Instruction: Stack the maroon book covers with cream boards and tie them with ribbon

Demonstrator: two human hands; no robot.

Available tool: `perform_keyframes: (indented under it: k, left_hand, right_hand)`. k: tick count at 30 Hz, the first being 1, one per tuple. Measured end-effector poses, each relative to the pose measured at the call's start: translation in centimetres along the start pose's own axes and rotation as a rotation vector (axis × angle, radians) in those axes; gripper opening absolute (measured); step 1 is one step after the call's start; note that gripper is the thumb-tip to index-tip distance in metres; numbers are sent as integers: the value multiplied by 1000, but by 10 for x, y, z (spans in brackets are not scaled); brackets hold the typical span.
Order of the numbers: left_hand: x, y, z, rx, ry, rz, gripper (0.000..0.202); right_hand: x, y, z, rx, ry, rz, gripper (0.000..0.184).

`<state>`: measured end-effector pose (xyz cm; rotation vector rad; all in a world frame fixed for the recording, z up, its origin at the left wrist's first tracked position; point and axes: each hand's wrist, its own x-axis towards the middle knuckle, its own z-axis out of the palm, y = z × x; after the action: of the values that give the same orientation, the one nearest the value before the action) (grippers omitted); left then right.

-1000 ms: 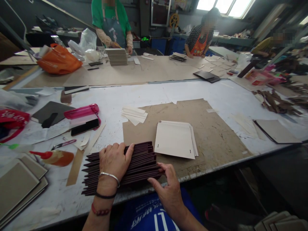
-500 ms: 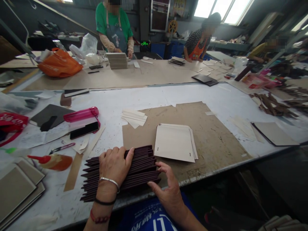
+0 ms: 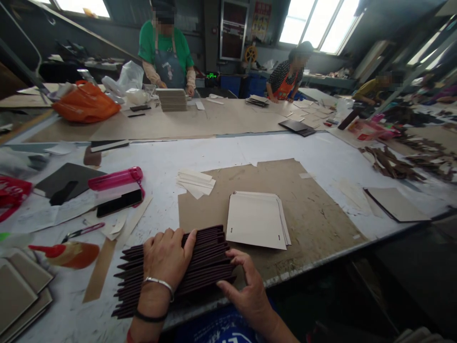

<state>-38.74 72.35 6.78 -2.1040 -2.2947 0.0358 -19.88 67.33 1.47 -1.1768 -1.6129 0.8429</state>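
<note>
A fanned stack of dark maroon card pieces [image 3: 207, 259] lies at the near edge of the white table [image 3: 228, 152]. My left hand [image 3: 166, 259] rests flat on top of the stack, fingers stretched over it. My right hand [image 3: 246, 286] holds the stack's right end, thumb at its near edge and fingers curled on its top corner. Just beyond, a small pile of cream cards [image 3: 255, 220] sits on a brown board [image 3: 285, 205].
A pink bottle [image 3: 116, 178], a black phone [image 3: 119, 202], a pen [image 3: 82, 232], white strips [image 3: 195, 182] and grey boards [image 3: 19, 295] lie to the left. Three people work at the far table, beside an orange bag [image 3: 85, 102]. Dark scraps [image 3: 392, 164] lie right.
The view has tilted up a little, so the stack and hands sit lower in frame. Both hands stay on the maroon stack; my right hand's fingers have shifted slightly along its right end.
</note>
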Motion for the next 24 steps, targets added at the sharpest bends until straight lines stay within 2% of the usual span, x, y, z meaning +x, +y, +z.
perform_keyframes:
  k: [4,9,11,24]
  left_hand:
    - [1,-1,1,-9,-4,2,44]
    - [2,0,1,-7,9,-6,43]
    - [3,1,1,-8,7,-3,44]
    - [2,0,3,6,18,-9,45]
  right_hand:
    - [-1,-1,3,-12,27,28,38]
    - [-3,-6,7,-69,21,93,69]
    - [-3,-6,8,-84,4,90,75]
    - [-4,-8,9,-67,-32,193,63]
